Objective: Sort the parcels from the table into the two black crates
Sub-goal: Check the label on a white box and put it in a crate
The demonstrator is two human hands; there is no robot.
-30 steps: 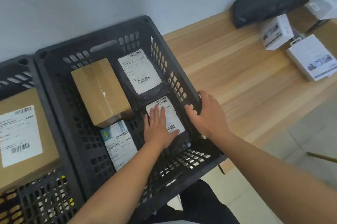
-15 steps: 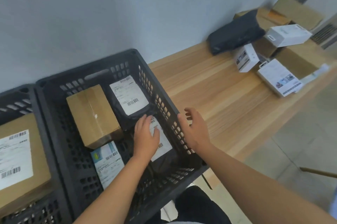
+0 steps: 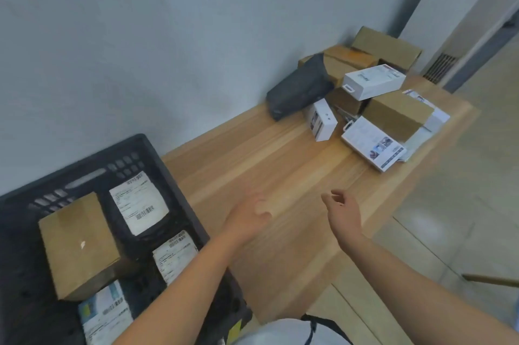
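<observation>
A black crate (image 3: pixel 168 173) at lower left holds a brown box (image 3: pixel 78 243), two black bags with white labels (image 3: pixel 139 204) (image 3: pixel 175 255) and a blue-white parcel (image 3: pixel 105 313). My left hand (image 3: pixel 248 217) hovers over the wooden table (image 3: pixel 252 153) just right of the crate, blurred and holding nothing. My right hand (image 3: pixel 341 211) hangs above the table further right, fingers loosely curled and empty. A heap of parcels lies at the table's far right: a black bag (image 3: pixel 300 90), white boxes (image 3: pixel 373 80) (image 3: pixel 321 120) (image 3: pixel 372 144) and brown boxes (image 3: pixel 398 114) (image 3: pixel 386 45).
A grey wall runs behind the table and crate. Tiled floor (image 3: pixel 460 204) lies to the right below the table edge. A floor vent (image 3: pixel 439 68) sits by a grey door frame at far right. The second crate is out of view.
Both hands have left the crate and moved right over the table. The view has swung right, so the parcel heap is nearer the middle and the left crate is out of frame.
</observation>
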